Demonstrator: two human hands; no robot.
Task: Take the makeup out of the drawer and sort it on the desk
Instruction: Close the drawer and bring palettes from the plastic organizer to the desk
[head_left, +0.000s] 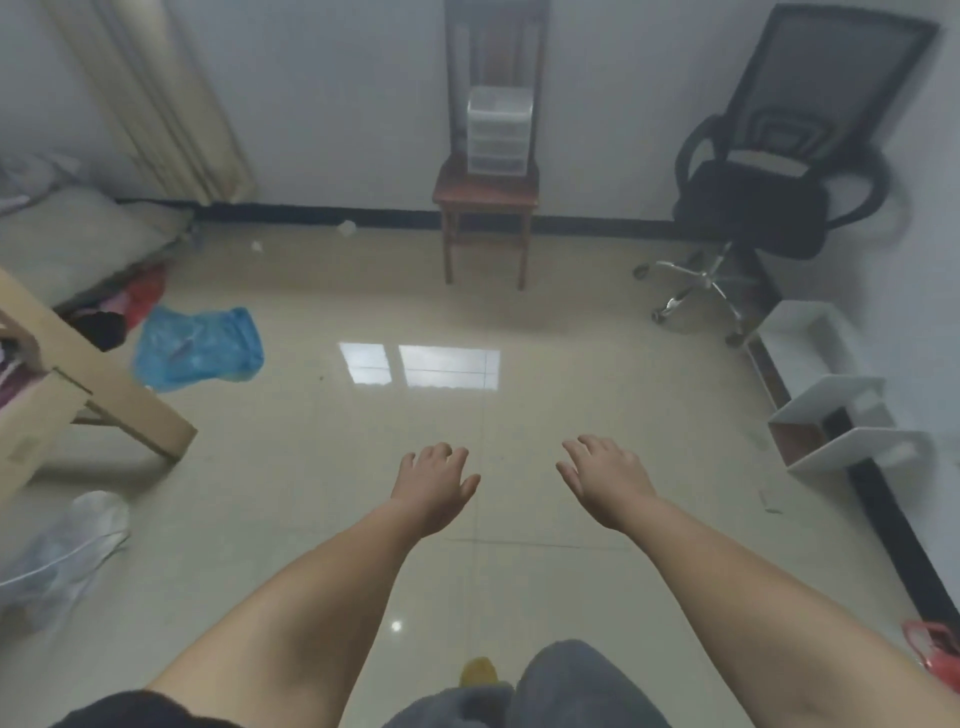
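A glossy beige tiled floor (519, 467) mirrors a bright window reflection (421, 365) beneath plain white walls (332, 104) edged by a black baseboard (363, 217). A dark wooden high-backed chair (485, 197) stands against the far wall, a black mesh office chair (769, 202) to its right, cream curtains (156, 98) at left.

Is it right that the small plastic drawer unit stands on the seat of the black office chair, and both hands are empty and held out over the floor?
Not quite. In the head view the plastic drawer unit stands on the seat of the wooden chair against the wall, not on the black office chair to its right. The rest holds: the left hand and the right hand are empty and held out over the floor.
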